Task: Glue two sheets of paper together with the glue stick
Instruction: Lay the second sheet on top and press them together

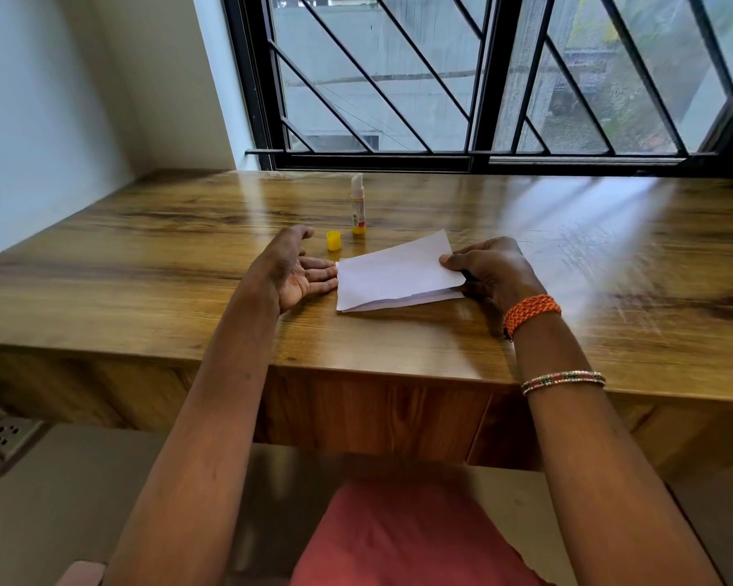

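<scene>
Two white sheets of paper [398, 272] lie stacked on the wooden worktop [145, 264], their long axis running left to right and tilted, the right end farther from me. My right hand [489, 270] pinches the right edge of the sheets, thumb on top. My left hand [295, 268] rests open, palm up, fingertips touching the left edge. The glue stick [357, 205] stands upright and uncapped beyond the paper, tip pointing up; its yellow cap [333, 240] sits just left of it.
</scene>
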Demonstrator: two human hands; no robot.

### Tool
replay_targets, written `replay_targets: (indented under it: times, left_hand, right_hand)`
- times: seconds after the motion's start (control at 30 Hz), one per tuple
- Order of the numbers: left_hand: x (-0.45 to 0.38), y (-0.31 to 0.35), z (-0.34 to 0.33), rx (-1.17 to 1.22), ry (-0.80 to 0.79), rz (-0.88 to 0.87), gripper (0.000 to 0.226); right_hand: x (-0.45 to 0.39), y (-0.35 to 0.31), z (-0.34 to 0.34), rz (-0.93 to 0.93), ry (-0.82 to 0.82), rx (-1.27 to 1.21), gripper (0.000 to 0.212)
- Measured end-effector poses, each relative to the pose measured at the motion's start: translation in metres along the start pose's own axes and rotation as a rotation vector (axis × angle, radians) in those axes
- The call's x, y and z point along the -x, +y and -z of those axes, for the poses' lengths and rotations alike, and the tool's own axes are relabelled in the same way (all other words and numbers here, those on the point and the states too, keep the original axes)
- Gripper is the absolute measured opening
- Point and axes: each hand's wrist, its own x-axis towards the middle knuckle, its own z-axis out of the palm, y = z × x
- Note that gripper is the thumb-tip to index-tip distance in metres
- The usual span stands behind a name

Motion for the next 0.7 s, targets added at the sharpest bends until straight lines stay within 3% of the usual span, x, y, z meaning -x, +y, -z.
replay_targets:
  times: [0.23, 0.6, 0.7]
  left_hand:
    - [0.0034, 0.0026, -0.0017, -0.087, -0.008, 0.002, 0.059]
    - [0.0024, 0.0071, -0.0038, -0.169, 0.015, 0.005, 0.056]
    - [0.002, 0.0067, -0.004, -0.157, 0.022, 0.008, 0.055]
  right_hand:
    - [0.0043, -0.0029, -0.0012, 0.064, -0.008, 0.066, 0.015]
    - [0.0077, -0.0053, -0.0034, 0.195, 0.01, 0.184, 0.007]
    - [0.0072, -0.006, -0.0056, 0.259, 0.017, 0.238, 0.018]
